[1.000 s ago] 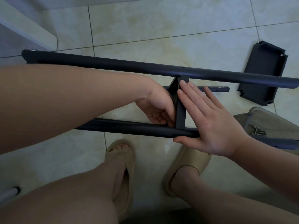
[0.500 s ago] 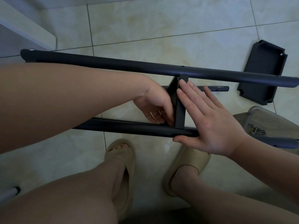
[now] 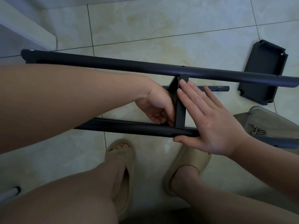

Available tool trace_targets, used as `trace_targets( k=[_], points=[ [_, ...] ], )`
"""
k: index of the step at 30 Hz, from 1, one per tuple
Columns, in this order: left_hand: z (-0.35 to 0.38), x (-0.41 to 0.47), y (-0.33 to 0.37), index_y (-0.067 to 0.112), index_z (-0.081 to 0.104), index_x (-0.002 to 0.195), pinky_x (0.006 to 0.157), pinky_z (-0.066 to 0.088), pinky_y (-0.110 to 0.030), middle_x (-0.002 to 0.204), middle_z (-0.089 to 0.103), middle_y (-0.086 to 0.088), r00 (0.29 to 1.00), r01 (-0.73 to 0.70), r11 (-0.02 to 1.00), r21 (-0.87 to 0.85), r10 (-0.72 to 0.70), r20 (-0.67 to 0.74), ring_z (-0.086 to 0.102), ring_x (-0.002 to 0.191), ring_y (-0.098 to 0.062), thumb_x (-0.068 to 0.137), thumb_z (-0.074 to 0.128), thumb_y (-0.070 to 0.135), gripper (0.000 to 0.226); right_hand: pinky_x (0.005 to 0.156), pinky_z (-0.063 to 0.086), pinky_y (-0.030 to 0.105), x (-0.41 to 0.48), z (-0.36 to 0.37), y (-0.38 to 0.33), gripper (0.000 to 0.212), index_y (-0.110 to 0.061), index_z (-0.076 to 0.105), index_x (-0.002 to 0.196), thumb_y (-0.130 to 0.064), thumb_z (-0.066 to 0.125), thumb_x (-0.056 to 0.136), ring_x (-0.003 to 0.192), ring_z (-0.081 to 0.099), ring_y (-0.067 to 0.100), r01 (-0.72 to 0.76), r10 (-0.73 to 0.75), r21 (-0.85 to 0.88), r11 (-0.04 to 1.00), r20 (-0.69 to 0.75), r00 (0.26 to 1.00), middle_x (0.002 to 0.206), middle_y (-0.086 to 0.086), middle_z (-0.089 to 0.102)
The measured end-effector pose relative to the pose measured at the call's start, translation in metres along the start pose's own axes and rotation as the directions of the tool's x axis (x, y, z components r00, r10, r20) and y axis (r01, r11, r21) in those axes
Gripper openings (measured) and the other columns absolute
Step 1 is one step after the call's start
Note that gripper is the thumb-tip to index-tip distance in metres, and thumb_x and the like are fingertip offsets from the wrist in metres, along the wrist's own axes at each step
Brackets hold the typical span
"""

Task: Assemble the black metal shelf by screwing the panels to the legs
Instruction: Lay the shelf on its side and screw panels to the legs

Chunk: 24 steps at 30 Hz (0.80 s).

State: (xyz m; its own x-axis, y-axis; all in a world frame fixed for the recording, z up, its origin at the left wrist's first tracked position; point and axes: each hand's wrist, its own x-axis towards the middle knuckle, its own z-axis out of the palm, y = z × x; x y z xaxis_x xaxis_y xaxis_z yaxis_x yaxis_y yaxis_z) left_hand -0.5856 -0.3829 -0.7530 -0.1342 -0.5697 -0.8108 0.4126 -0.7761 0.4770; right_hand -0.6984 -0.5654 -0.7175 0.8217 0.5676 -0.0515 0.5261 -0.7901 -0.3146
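Two long black legs lie across the tiled floor, the far leg point(image 3: 129, 65) and the near leg point(image 3: 129, 126). A black panel point(image 3: 181, 110) stands on edge between them. My left hand point(image 3: 155, 102) is curled at the inner corner where the panel meets the near leg. Its fingertips pinch what looks like a screw, mostly hidden by the fingers. My right hand point(image 3: 213, 123) lies flat against the panel's right face, fingers straight, thumb under the near leg.
Another black panel point(image 3: 265, 73) lies on the floor at the right, and a thinner black tube point(image 3: 215, 88) lies behind the assembly. A grey container point(image 3: 267, 117) holds loose screws point(image 3: 258, 130). My feet in beige slippers point(image 3: 119, 159) stand just below the near leg. White furniture point(image 3: 24, 26) fills the top left.
My left hand's fingers have shifted slightly at the panel corner, as in a small twist. My right hand and the legs stay put.
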Motion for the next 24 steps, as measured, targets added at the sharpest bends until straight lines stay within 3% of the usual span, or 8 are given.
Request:
trace_targets(
  k=[8, 12, 20, 24],
  points=[
    [-0.0005, -0.0028, -0.0015, 0.015, 0.069, 0.092, 0.077, 0.049, -0.024, 0.079, 0.067, 0.004, 1.0, -0.019, 1.0, -0.025, 0.019, 0.007, 0.057, 0.074, -0.009, 0.091, 0.063, 0.003, 0.014, 0.122, 0.022, 0.059, 0.0, -0.0003, 0.0006, 0.104, -0.001, 0.025, 0.158, -0.076, 0.048, 0.089, 0.156, 0.012, 0.029, 0.004, -0.004, -0.004, 1.0, -0.002, 1.0, 0.168, 0.014, 0.014],
    [-0.0025, -0.0058, -0.0032, 0.017, 0.071, 0.101, 0.086, 0.048, -0.029, 0.092, 0.068, 0.003, 0.998, 0.049, 0.999, -0.015, -0.049, 0.031, 0.058, 0.08, -0.012, 0.093, 0.063, 0.017, 0.012, 0.121, 0.022, 0.059, 0.0001, 0.0004, 0.0004, 0.104, -0.001, 0.025, 0.158, -0.075, 0.049, 0.089, 0.156, 0.013, 0.029, 0.008, -0.008, -0.003, 1.0, -0.004, 1.0, 0.168, 0.014, 0.014],
    [0.0006, 0.0007, -0.0015, 0.016, 0.07, 0.088, 0.064, 0.051, -0.019, 0.074, 0.069, 0.006, 0.999, 0.031, 1.0, -0.001, -0.031, -0.012, 0.059, 0.063, -0.006, 0.095, 0.06, 0.011, 0.014, 0.122, 0.022, 0.059, 0.0004, -0.0003, 0.0002, 0.104, -0.001, 0.026, 0.158, -0.075, 0.049, 0.089, 0.156, 0.013, 0.029, 0.003, -0.003, 0.001, 1.0, 0.0, 1.0, 0.168, 0.014, 0.015],
    [0.0008, -0.0002, -0.0012, 0.015, 0.07, 0.086, 0.063, 0.05, -0.017, 0.072, 0.069, 0.006, 1.0, 0.023, 1.0, -0.021, -0.023, 0.0, 0.059, 0.061, -0.004, 0.093, 0.061, 0.007, 0.014, 0.122, 0.022, 0.059, 0.0002, -0.0003, 0.0001, 0.104, -0.001, 0.025, 0.158, -0.076, 0.047, 0.089, 0.156, 0.012, 0.029, 0.001, -0.001, -0.001, 1.0, 0.004, 1.0, 0.168, 0.014, 0.014]
  ],
)
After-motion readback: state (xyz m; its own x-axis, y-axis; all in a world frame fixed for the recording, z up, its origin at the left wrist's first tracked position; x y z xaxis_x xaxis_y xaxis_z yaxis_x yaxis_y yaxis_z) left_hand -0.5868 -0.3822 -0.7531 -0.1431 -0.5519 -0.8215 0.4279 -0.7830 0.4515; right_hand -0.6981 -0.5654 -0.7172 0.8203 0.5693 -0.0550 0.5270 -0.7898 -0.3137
